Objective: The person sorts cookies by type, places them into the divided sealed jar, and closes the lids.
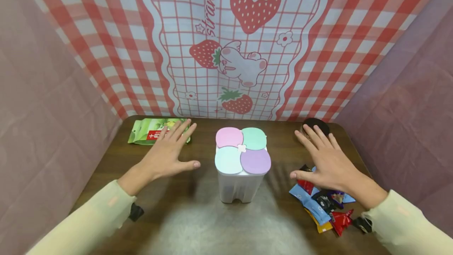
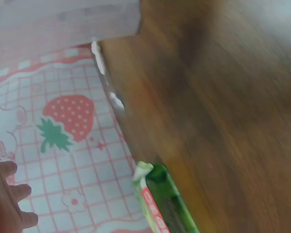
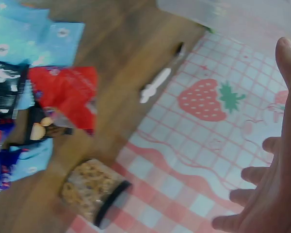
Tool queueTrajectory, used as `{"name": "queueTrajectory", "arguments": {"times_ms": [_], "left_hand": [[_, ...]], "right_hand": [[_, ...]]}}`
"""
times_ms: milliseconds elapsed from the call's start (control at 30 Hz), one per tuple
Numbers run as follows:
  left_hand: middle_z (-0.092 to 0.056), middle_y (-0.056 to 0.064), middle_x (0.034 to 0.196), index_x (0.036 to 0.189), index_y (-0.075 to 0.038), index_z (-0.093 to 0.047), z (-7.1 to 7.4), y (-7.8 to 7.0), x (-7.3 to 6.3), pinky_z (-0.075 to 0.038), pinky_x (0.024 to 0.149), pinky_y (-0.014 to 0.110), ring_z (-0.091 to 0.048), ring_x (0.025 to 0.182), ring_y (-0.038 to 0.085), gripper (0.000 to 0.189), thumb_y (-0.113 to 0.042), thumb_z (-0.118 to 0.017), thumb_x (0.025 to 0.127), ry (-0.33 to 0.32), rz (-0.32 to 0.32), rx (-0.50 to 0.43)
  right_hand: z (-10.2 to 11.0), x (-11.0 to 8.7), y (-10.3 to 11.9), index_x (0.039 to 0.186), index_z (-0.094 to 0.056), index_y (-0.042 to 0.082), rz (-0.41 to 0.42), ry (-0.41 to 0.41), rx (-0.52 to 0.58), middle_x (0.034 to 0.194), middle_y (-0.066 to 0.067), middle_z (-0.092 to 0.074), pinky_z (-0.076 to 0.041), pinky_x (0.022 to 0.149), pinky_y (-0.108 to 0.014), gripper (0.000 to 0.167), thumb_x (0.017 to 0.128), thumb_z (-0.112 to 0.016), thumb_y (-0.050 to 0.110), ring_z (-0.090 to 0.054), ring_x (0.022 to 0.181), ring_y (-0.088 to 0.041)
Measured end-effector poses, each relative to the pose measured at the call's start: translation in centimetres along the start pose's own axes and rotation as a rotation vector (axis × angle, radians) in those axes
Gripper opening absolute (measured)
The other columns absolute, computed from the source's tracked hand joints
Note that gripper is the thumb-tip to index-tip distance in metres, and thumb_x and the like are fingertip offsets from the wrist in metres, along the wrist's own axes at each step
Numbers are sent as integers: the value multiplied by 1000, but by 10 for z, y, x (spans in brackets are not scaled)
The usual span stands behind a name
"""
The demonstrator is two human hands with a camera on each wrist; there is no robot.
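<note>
Between my two hands stands a clear plastic storage box (image 1: 238,188) with four petal-shaped lids in pink, mint, pale blue and purple (image 1: 255,161). My left hand (image 1: 167,156) hovers to its left, fingers spread and straight, holding nothing. Behind those fingertips lies a green snack packet (image 1: 141,131), seen end-on in the left wrist view (image 2: 172,208). On the other side my right hand (image 1: 329,166) is spread above the table, also with nothing in it. Below and beside it lie several small wrapped snack packets (image 1: 315,204). A black-lidded jar (image 1: 316,125) stands just beyond its fingertips.
The dark wooden table (image 1: 116,184) meets a red-and-white strawberry cloth (image 1: 233,50) hanging at its back. Pinkish cloth walls (image 1: 407,89) close in both sides. In the right wrist view, the jar (image 3: 92,191) shows light brown pieces inside.
</note>
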State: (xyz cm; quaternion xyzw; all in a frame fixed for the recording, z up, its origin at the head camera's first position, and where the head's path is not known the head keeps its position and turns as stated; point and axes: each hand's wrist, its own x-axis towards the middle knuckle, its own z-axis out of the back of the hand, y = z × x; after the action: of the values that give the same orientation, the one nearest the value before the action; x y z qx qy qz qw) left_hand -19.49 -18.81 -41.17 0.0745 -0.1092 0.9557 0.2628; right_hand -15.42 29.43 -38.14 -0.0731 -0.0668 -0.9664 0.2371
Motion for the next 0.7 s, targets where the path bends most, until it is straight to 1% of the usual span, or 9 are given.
{"name": "queueTrajectory", "arguments": {"times_ms": [167, 267, 367, 467, 533, 633, 700], "left_hand": [[-12, 1, 173, 166, -30, -6, 8, -13, 1, -15, 124, 66, -18, 158, 28, 110, -73, -65, 84, -49, -71, -112], [-16, 3, 172, 166, -25, -11, 12, -23, 1, -19, 124, 65, -23, 157, 29, 107, -75, -62, 86, -68, -117, -189], [-19, 4, 172, 166, -24, -13, 16, -34, 1, -23, 123, 64, -25, 156, 31, 106, -80, -54, 87, -74, -138, -290], [-20, 4, 171, 166, -28, -12, 20, -46, 1, -29, 120, 65, -26, 155, 32, 104, -84, -50, 86, -65, -134, -401], [-21, 3, 171, 165, -32, -11, 23, -52, 1, -32, 117, 66, -27, 155, 32, 103, -83, -51, 86, -51, -125, -471], [-24, 3, 170, 165, -33, -12, 26, -58, 3, -33, 117, 65, -28, 154, 31, 101, -80, -56, 87, -33, -125, -561], [-27, 5, 169, 165, -31, -13, 26, -61, 4, -31, 119, 64, -29, 154, 31, 103, -79, -58, 86, -26, -127, -610]], "right_hand": [[13, 3, 7, 165, -20, 24, 42, -28, 33, 170, -13, -23, -29, 115, -71, 115, 76, -76, 73, -21, 156, -39], [18, 5, 13, 164, -25, 26, 89, -60, 59, 168, -9, -29, -38, 110, -68, 114, 74, -80, 70, -31, 152, -37], [24, 6, 21, 162, -29, 29, 122, -82, 111, 165, -4, -34, -46, 104, -64, 110, 74, -82, 67, -40, 146, -33], [30, 7, 31, 159, -36, 30, 158, -103, 182, 161, 0, -40, -51, 99, -59, 102, 75, -86, 60, -47, 140, -27], [33, 9, 38, 156, -42, 29, 202, -126, 229, 157, 2, -45, -52, 97, -51, 97, 75, -88, 54, -51, 136, -21], [36, 13, 48, 149, -50, 25, 279, -168, 283, 149, 5, -52, -51, 99, -39, 88, 74, -91, 45, -55, 131, -15], [36, 16, 53, 146, -54, 24, 313, -188, 315, 145, 5, -56, -48, 103, -31, 83, 74, -92, 42, -56, 129, -13]]}}
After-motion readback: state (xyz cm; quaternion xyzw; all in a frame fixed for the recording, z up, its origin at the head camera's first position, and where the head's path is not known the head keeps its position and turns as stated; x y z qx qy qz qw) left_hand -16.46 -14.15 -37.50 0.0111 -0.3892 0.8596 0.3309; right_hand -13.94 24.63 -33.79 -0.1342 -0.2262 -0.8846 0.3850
